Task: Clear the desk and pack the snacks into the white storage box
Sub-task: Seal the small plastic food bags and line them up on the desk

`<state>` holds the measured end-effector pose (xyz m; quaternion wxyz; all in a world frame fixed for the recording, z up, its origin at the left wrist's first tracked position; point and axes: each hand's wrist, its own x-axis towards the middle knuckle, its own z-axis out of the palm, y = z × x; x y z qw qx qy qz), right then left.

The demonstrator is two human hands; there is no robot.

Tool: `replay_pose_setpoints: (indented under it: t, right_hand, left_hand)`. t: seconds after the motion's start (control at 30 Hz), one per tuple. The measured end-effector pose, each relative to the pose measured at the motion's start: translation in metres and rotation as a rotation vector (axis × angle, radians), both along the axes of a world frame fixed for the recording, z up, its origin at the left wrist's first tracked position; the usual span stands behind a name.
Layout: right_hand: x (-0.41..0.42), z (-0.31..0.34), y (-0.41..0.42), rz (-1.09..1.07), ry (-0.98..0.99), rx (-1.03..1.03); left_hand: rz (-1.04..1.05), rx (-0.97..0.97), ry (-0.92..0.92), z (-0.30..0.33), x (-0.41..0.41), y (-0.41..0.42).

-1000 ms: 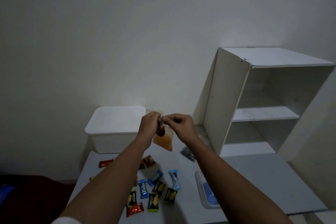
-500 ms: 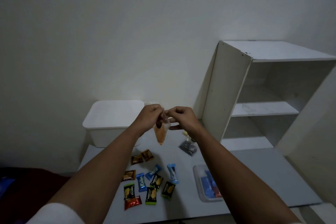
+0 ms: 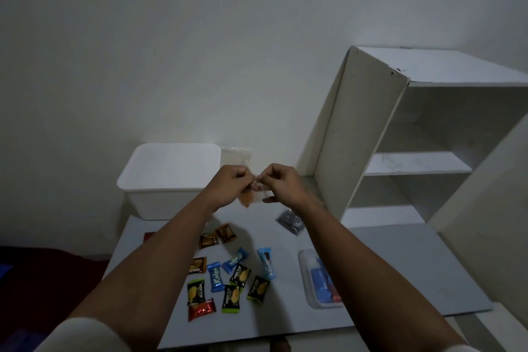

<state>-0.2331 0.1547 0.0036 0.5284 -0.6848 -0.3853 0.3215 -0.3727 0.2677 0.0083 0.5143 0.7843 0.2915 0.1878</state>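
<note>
Against a bare pale wall, a small clear snack bag (image 3: 251, 196) with orange contents is held above the grey desk (image 3: 400, 266), in front of the white storage box (image 3: 171, 177). It hangs top-up, long axis roughly vertical. Its top is pinched from both sides by the left hand (image 3: 233, 186) and right hand (image 3: 281, 184), fingers curled, forearms outstretched.

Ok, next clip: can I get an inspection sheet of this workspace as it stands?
Surface: grey desk, partly covered.
Job's things: white storage box, lid on, at the back left; wrapped snacks scattered in the middle.
Clutter: clear tray with blue items; dark packet.
Hands: left hand and right hand both pinch a small clear bag above the desk.
Cables: nothing seen.
Surroundings: white shelf unit on the right, plain wall.
</note>
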Motion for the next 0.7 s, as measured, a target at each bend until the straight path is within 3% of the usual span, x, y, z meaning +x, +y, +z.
replay_pose_setpoints:
  t: [0.2, 0.37, 0.53, 0.7]
  right_hand:
    - [0.030, -0.012, 0.014, 0.036, 0.003, -0.021]
    - [0.076, -0.019, 0.036, 0.177, 0.010, -0.104]
    - [0.119, -0.046, 0.067, 0.035, 0.121, -0.092]
    - [0.153, -0.103, 0.104, -0.115, 0.101, -0.048]
  left_hand:
    - [0.221, -0.065, -0.118, -0.039, 0.013, 0.021]
    - [0.055, -0.143, -0.058, -0.058, 0.047, 0.041]
    - [0.125, -0.264, -0.111, -0.078, 0.101, 0.067]
    - [0.155, -0.379, -0.055, -0.110, 0.144, 0.095]
